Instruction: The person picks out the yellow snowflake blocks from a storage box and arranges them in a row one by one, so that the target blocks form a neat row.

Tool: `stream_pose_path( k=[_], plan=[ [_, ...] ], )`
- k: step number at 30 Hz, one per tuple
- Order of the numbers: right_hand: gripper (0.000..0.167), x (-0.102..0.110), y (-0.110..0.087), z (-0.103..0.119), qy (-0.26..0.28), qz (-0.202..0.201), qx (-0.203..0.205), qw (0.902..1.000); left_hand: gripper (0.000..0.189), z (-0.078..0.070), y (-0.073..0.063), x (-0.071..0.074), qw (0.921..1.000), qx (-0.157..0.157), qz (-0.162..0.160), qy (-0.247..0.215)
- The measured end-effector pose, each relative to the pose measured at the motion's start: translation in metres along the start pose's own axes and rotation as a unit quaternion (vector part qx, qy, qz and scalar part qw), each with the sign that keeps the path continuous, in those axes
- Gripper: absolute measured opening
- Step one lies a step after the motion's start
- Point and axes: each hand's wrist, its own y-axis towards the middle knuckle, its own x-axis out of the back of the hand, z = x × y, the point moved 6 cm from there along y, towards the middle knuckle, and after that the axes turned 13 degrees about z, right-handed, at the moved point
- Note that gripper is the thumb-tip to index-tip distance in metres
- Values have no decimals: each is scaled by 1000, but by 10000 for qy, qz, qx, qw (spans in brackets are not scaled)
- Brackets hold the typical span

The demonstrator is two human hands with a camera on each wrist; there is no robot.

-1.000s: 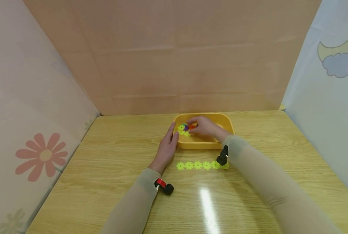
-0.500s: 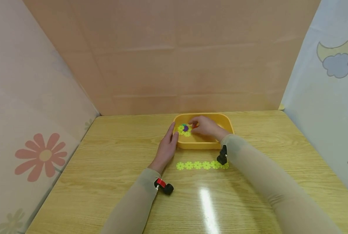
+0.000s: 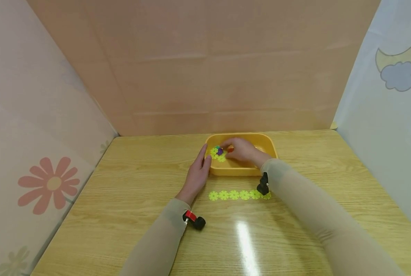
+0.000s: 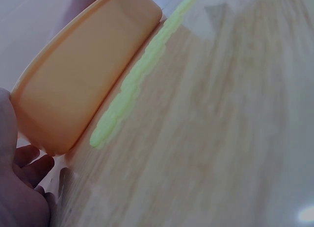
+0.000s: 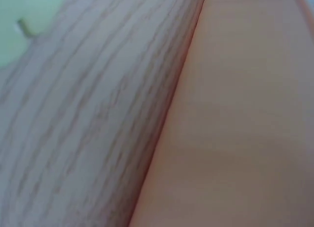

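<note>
A yellow-orange plastic tray (image 3: 233, 171) sits at the back of the wooden table. My left hand (image 3: 195, 177) grips its front left corner, thumb at the front and fingers along the left side. Curled fingertips (image 4: 41, 168) show low against the tray in the left wrist view. Inside the tray, my right hand (image 3: 241, 149) arches over a red flower-shaped disc (image 3: 230, 148), seen between thumb and index finger; whether it is pinched I cannot tell. Beside those fingertips lie yellow-green discs (image 3: 214, 154) and a purple disc (image 3: 220, 151). The right wrist view shows no hand.
A row of several yellow-green flower discs (image 3: 234, 195) lies on the table (image 3: 150, 214) in front of the tray, its right end partly under the right wrist's black camera mount (image 3: 263, 184). A brown panel (image 3: 205, 76) stands behind, with pale decorated walls (image 3: 43, 126) either side.
My right hand shifts slightly right, then its fingertips reach back left toward the pile. The red disc sits a little farther right than a second ago. The left hand stays put.
</note>
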Motion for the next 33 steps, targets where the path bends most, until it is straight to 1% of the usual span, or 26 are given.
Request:
stream_pose_path(
  k=[6,12,23,33],
  plan=[
    [40,-1,-3,1,1,24,-7,10000,61,1,0,-1,10000,-34,16,21],
    [36,-2,-1,-2,30,51,-18,10000,61,2,-1,-1,10000,-56,31,-5],
    [31,-4,0,-3,2,-119,24,9999,59,1,-2,1,10000,-45,18,1],
    [30,-4,-3,-2,255,-211,-79,9994,60,1,-2,1,9999,-105,15,33]
  ],
)
